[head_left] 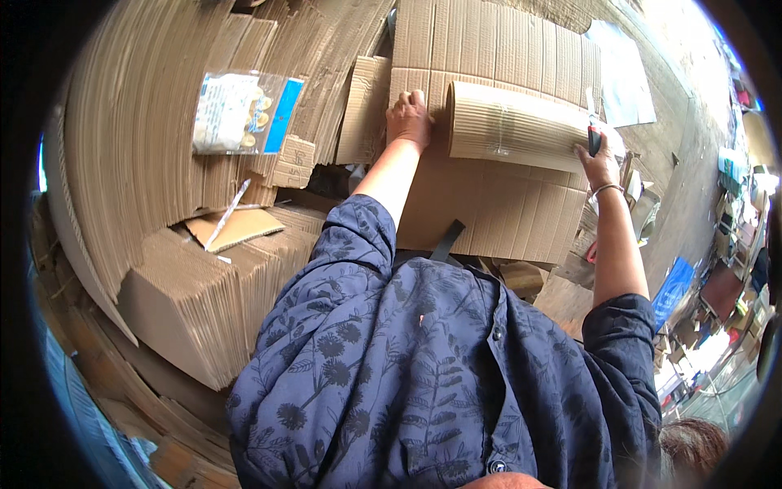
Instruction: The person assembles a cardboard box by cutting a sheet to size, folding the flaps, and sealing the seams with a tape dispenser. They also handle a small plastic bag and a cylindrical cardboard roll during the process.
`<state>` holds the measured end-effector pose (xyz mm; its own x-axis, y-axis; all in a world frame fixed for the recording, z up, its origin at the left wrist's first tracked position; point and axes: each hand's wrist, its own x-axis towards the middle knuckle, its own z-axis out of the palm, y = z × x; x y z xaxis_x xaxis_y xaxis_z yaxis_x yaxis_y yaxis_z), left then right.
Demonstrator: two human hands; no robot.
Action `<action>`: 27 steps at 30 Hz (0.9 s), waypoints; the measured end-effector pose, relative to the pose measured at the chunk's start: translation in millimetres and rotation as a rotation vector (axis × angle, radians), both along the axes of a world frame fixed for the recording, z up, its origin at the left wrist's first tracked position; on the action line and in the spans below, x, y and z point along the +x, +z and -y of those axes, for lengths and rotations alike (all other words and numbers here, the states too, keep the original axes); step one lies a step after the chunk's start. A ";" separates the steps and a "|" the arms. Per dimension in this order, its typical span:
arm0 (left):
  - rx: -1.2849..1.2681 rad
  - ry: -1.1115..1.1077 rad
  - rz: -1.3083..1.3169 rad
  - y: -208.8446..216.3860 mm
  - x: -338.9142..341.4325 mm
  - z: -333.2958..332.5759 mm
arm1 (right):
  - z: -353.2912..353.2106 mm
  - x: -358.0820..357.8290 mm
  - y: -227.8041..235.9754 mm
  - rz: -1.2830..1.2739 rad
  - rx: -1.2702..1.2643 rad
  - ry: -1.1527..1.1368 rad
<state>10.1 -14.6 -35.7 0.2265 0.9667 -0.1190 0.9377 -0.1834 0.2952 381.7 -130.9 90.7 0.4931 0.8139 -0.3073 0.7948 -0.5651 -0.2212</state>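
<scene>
Here, a corrugated cardboard roll (pixel 546 138) lies across a flat cardboard sheet (pixel 497 208), between the left hand (pixel 410 122) and the right hand (pixel 602 163).
The right hand's grip is closed around the red-and-black handle of a cutter (pixel 595 142), its blade pointing to the far side, just beside the roll's right end; the left hand's fingers are bent near the roll's left end, and whether they pinch or only press I cannot tell. Good handling probably calls for steady left-hand pressure, so that sheet and roll do not slide, and for the blade angled clear of the ribbed surface and the right thumb.
</scene>
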 end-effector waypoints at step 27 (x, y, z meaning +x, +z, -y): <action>-0.338 -0.001 -0.178 57.0 -81.1 304.1 | -7.7 8.4 -32.5 -0.055 0.100 -0.004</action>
<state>-71.0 -318.7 21.3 0.1742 0.8658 -0.4691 0.9796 -0.1040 0.1720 390.0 -123.2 58.3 0.4809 0.8401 -0.2509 0.7780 -0.5408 -0.3197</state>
